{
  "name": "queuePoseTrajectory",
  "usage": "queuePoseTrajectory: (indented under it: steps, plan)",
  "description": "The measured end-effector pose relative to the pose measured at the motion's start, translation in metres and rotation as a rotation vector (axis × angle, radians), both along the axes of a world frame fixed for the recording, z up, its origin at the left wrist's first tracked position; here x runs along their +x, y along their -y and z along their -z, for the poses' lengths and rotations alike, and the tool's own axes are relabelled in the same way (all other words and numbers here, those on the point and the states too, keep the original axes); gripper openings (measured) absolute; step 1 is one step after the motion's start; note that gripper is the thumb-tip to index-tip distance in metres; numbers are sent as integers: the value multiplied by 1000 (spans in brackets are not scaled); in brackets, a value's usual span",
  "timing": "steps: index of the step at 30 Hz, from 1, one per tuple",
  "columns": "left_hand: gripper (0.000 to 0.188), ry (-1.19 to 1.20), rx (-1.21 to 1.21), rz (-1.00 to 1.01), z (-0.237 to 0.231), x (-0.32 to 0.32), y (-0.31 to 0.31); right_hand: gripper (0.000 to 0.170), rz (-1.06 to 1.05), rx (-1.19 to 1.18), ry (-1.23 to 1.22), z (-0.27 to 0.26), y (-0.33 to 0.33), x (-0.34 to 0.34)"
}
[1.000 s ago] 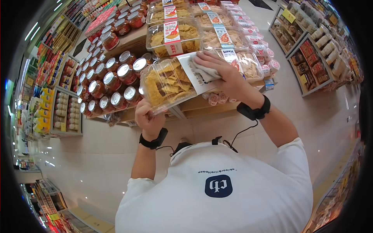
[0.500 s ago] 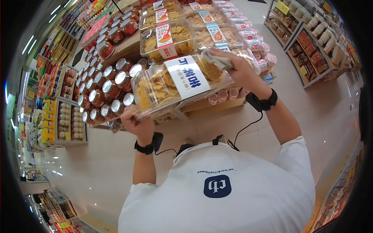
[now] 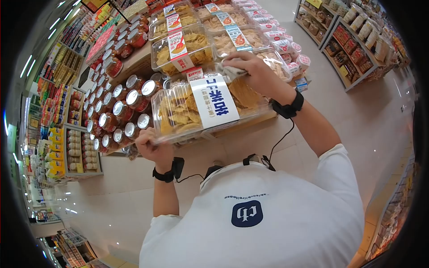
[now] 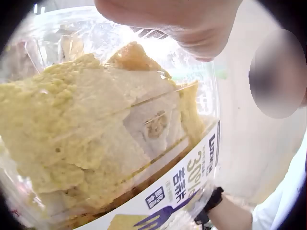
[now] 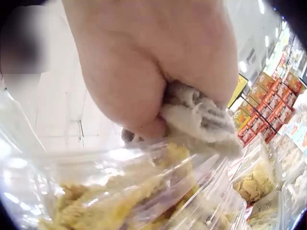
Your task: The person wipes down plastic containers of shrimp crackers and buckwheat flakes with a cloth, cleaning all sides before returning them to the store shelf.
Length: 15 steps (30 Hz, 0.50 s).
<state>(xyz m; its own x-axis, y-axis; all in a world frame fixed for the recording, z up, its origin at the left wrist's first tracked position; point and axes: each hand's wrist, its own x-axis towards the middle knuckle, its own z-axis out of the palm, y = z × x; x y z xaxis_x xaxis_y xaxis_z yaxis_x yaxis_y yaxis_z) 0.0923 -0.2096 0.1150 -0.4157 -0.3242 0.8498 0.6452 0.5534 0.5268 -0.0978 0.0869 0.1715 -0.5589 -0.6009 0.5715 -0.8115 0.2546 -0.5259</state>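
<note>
In the head view we hold the clear tub [image 3: 174, 111] over the counter [image 3: 132, 67]'s front edge, broad white label [image 3: 208, 102] upward, yellow chips showing on both sides. Our left hand [image 3: 155, 145] grips its near left corner with curled fingers; our right hand [image 3: 268, 76] pinches a bunched cloth [image 3: 232, 71] at the far edge. We'd do best to keep that corner grip firm while wiping, pressing lightly so the thin-looking plastic doesn't flex. Beyond sit lidded tubs of similar chips [image 3: 201, 44] and of paler pieces [image 3: 243, 35], with jars [image 3: 123, 109] of reddish contents to the left.

In the left wrist view our curled fingers lie at the tub's rim, their tips hidden. Broad chips fill much of it; a label with a printed fork [image 4: 158, 213] crosses the side, whose edges we should avoid catching.

In the right wrist view the cloth sticks out between thumb and fingers, just above the wall. A flatter fold would cover more evenly. Chips show through the glare.
</note>
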Motion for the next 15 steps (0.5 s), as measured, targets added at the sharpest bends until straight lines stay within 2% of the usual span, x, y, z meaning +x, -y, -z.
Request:
queuePoseTrajectory:
  steps: [1,3,4,8,11,13,14,15]
  plan:
    - [47,21,-20,-116,0,1,2,53,0,6,1,0,-3,0]
    - [48,53,3,-130,2,2,6,51,-133,85,313,-1,-12,1]
    - [49,86,18,-141,4,3,8,52,-137,59,360,-1,-15,4]
    - [48,90,52,-120,5,-2,3,53,-175,15,374,-10,-38,20]
    - [46,79,159,-81,4,-6,-2,56,-240,132,286,-19,-47,26]
    - [43,88,171,-66,4,-7,-1,60,-290,183,414,-26,-52,26]
    - [43,85,170,-63,7,-6,2,60,-287,182,411,-23,-54,24]
    - [42,116,152,-67,12,-4,6,62,-198,143,308,-17,-56,20]
